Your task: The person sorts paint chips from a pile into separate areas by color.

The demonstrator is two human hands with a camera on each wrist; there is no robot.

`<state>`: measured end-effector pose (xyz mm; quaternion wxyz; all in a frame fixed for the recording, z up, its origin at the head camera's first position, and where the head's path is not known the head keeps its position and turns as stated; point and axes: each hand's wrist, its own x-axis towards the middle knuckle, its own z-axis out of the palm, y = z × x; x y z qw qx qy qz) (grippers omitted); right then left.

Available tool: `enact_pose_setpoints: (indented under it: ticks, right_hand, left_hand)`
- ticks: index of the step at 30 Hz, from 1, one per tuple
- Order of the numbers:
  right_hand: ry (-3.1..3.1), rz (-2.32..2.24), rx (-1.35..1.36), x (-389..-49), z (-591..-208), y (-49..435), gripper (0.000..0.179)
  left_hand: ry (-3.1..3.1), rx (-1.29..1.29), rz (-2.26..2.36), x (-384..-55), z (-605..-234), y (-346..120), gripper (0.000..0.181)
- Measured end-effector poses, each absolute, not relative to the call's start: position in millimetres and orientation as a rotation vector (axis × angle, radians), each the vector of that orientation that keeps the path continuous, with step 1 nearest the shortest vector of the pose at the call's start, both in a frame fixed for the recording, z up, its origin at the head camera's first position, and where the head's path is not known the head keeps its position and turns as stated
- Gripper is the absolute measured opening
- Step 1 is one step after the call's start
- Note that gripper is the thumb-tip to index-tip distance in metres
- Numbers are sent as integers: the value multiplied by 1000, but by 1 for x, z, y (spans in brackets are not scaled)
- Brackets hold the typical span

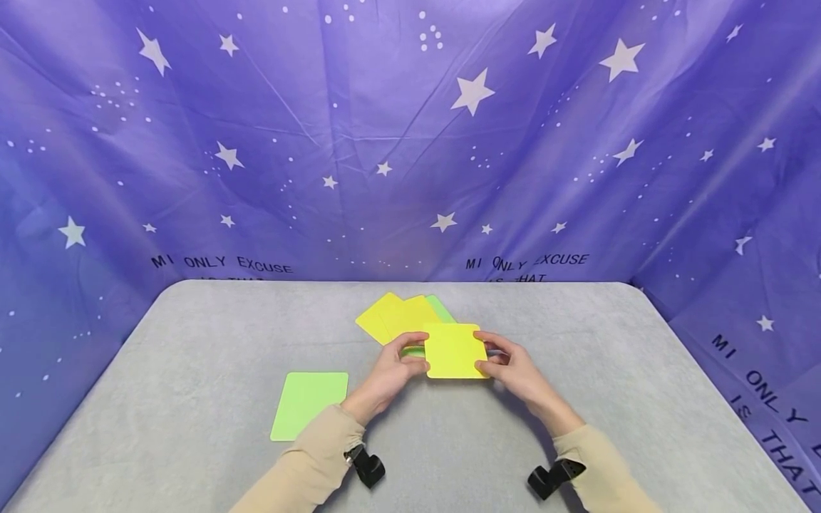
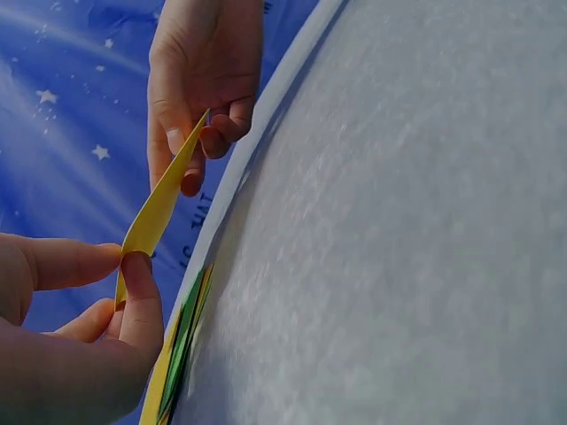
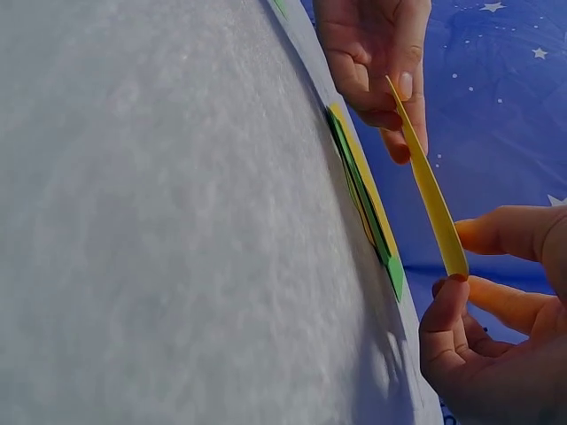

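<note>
Head view: left fingers (image 1: 410, 338) and right fingers (image 1: 494, 340) around yellow card (image 1: 455, 350) before part-hidden card pile (image 1: 411, 314), green card (image 1: 309, 402) leftward.

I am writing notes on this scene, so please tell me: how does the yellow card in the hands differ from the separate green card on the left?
The yellow card is bright yellow; the green card is light green. The left hand and right hand hold the yellow card above the table, while the green card lies flat on it. Both look plain, with rounded corners.
</note>
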<state>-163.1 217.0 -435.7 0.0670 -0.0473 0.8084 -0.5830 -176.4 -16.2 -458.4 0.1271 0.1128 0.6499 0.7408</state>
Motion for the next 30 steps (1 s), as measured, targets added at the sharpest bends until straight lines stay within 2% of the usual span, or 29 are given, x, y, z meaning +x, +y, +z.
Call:
enact_pose_setpoints:
  ticks: [30]
  right_hand:
    - [2541,-1493,-200,-123,-437,268,57]
  left_hand:
    - [1975,328,1990,-140,-463,32,51]
